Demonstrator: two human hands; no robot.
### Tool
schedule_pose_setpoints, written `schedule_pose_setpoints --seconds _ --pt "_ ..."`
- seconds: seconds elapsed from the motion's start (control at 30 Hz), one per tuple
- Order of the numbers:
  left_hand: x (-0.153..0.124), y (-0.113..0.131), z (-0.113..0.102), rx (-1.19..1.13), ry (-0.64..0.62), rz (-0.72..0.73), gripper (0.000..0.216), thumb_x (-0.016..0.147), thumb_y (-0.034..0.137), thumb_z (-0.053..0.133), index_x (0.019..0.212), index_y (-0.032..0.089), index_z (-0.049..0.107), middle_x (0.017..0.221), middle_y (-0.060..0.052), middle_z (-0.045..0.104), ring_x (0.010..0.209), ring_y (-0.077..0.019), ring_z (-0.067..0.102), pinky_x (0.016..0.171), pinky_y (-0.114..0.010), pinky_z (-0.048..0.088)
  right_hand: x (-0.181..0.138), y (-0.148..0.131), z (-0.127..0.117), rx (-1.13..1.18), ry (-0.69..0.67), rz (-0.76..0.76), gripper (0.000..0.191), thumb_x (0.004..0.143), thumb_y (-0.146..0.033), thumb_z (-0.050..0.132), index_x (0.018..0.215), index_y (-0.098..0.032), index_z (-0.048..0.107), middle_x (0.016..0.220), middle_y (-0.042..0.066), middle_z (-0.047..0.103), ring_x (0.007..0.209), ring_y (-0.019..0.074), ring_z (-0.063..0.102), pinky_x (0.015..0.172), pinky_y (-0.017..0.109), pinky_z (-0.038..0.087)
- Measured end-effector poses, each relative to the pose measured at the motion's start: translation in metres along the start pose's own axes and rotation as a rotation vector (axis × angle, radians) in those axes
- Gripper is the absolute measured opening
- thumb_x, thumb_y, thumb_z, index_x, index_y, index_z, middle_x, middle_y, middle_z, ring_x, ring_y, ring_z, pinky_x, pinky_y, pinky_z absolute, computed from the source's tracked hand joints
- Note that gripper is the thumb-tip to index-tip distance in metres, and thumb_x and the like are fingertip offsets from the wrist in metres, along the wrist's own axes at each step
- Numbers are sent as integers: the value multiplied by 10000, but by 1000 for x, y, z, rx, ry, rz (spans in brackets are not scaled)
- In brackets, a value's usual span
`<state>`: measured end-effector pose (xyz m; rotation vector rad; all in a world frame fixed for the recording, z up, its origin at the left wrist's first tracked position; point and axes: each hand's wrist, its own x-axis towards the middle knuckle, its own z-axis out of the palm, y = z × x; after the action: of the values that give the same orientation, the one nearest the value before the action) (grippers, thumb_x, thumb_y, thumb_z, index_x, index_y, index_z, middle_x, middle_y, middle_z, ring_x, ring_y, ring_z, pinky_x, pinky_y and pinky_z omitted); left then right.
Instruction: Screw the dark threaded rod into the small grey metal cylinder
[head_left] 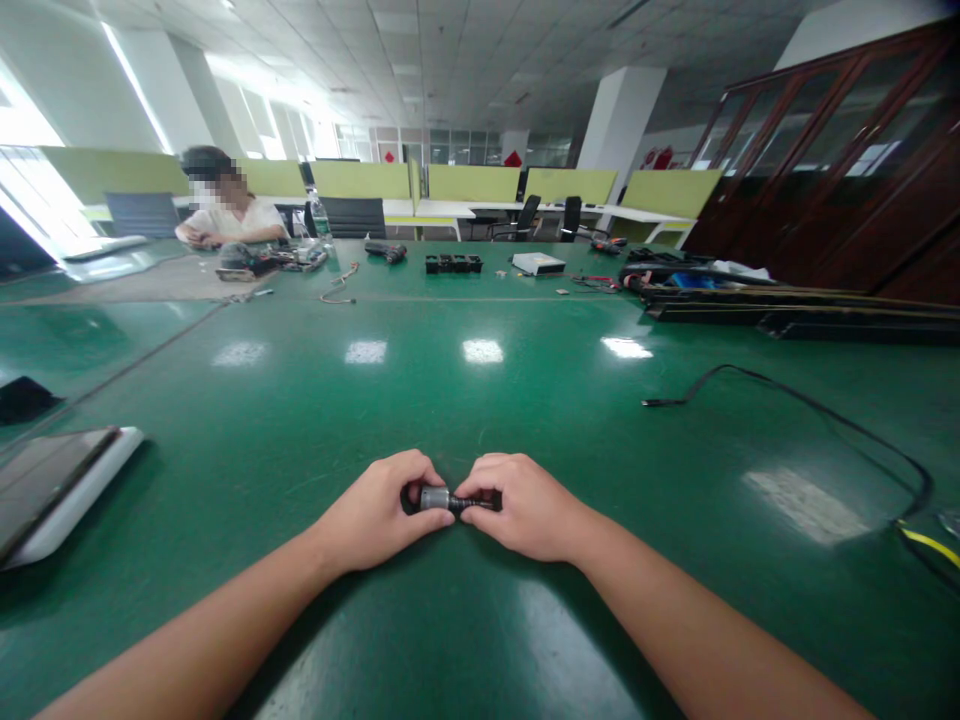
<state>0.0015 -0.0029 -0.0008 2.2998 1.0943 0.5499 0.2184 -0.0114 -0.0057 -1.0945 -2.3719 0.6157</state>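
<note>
Both hands meet over the near middle of the green table. Between them lies a small metal part, a silver cylinder (434, 498) with a dark, ridged shaft (466, 503) running out to the right. My left hand (382, 510) is closed around the cylinder end, its thumb along the near side. My right hand (521, 505) pinches the shaft between thumb and fingers. The part lies roughly level, left to right. Fingers cover both of its ends, so its exact kind cannot be made out.
A tablet-like device (64, 490) lies at the left, with a black object (26, 400) behind it. A black cable (810, 405) curves over the right side. Along the far side are a black block (454, 264), a white box (538, 264) and black rails (750, 305). A person (236, 210) sits at far left.
</note>
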Motion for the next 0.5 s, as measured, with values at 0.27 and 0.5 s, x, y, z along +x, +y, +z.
schedule_pose_setpoints --seconds 0.27,0.5 --pt "0 2 -1 2 -8 -10 183 791 335 705 860 188 622 782 4 590 710 -155 558 637 -267 417 -1 1 -5 -6 -26 6 120 769 -161 694 872 -179 753 739 11 667 702 139 581 662 242 416" --pt "-1 0 -1 1 -10 0 188 798 348 700 871 193 622 789 -2 591 717 -159 558 642 -270 422 -4 0 -11 -16 -53 27 129 757 -156 696 869 -184 755 731 11 657 694 140 578 645 240 415"
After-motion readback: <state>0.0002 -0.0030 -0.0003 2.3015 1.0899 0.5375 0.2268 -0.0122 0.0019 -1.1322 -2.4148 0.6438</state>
